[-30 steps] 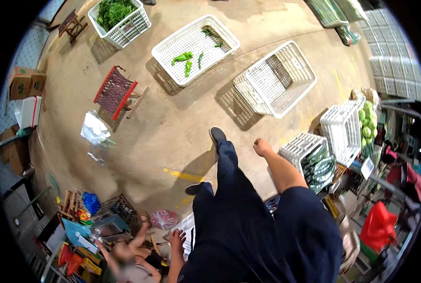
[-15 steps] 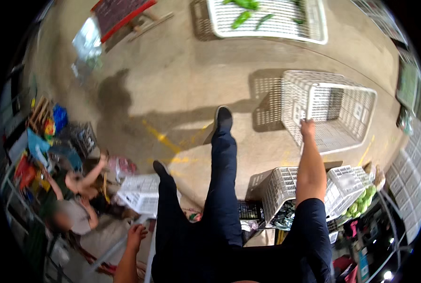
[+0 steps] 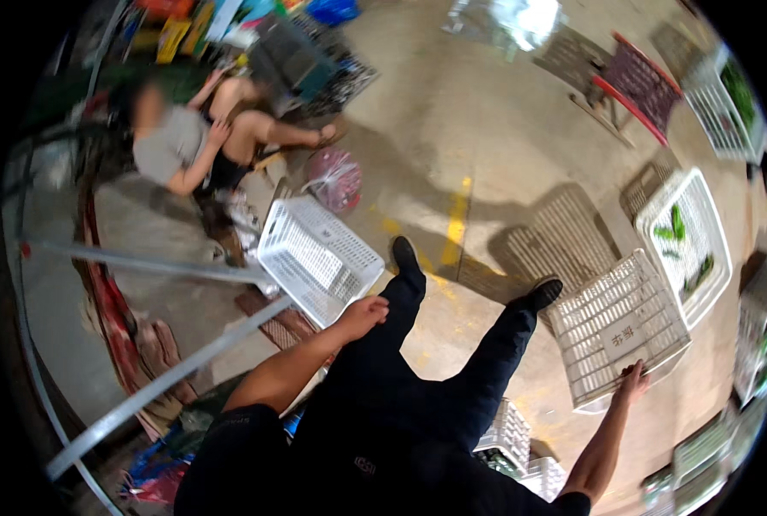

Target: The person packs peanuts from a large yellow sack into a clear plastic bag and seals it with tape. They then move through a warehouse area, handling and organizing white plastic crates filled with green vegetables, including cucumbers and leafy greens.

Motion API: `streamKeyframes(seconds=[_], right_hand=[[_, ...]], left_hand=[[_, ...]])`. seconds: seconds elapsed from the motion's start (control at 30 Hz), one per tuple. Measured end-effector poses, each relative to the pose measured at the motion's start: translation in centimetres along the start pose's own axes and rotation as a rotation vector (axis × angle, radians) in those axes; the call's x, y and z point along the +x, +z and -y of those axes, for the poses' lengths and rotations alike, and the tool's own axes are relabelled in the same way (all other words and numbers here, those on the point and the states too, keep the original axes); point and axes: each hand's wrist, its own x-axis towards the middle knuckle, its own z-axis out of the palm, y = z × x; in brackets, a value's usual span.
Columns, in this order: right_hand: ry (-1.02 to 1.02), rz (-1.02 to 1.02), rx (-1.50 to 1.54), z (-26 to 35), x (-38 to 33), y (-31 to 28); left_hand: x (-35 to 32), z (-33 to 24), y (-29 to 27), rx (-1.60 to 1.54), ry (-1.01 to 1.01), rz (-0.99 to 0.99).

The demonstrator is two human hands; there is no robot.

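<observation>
My right hand [image 3: 633, 380] is closed on the edge of a white slatted plastic crate [image 3: 617, 331], which I hold out at my right side. The crate's closed face with a label panel is turned upward. Bent across my thigh, my left arm ends in my left hand [image 3: 365, 316], its fingers curled in with nothing visible in them. Just beyond that hand stands another white plastic crate [image 3: 319, 258], its open top facing up. On the right, past the held crate, a shallow white crate [image 3: 712, 258] contains a few green peppers [image 3: 674, 225].
A seated person [image 3: 170, 148] is at the left, beside a pink mesh bag [image 3: 334, 179]. Metal poles [image 3: 168, 378] cross the lower left. A red-framed stool [image 3: 637, 86] and a crate of greens [image 3: 729, 103] stand at the far right. More crates [image 3: 508, 434] sit behind my right leg.
My body has turned left, bringing the seated person and the left crate closer into view. The held crate has come along and tipped, showing its closed face. My left hand has moved forward over my thigh.
</observation>
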Motion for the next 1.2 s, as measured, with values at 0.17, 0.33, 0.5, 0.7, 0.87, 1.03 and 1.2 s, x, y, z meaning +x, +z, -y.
streamKeyframes(seconds=[0.17,0.33,0.5,0.7,0.87,1.03,1.2], right_hand=[[-0.082,0.373,0.275,14.6,-16.8,10.6],[-0.103,0.550,0.404,26.1,-29.6,22.8],[0.079,0.828,0.349,25.6,-25.4,30.4],[0.203,0.640,0.150,17.7,-16.7,38.9],[0.201,1.015,0.133,19.6,-26.0,39.7],[0.214,1.115,0.046,18.6,-27.3,43.8],[-0.063,1.050,-0.107,18.8,-28.7,45.0]], left_hand=[[1.5,6.6,-6.7,-0.113,0.158,-0.107],[1.0,5.7,-12.9,-0.294,0.146,-0.238],[-0.2,5.7,-13.1,-0.398,0.185,-0.277],[0.3,9.6,-8.8,-0.404,0.068,-0.250],[-3.0,12.5,-4.9,-0.380,-0.126,-0.173],[-1.8,9.9,-4.7,-0.311,0.036,-0.184],[-0.3,10.2,-5.6,-0.300,0.016,-0.249]])
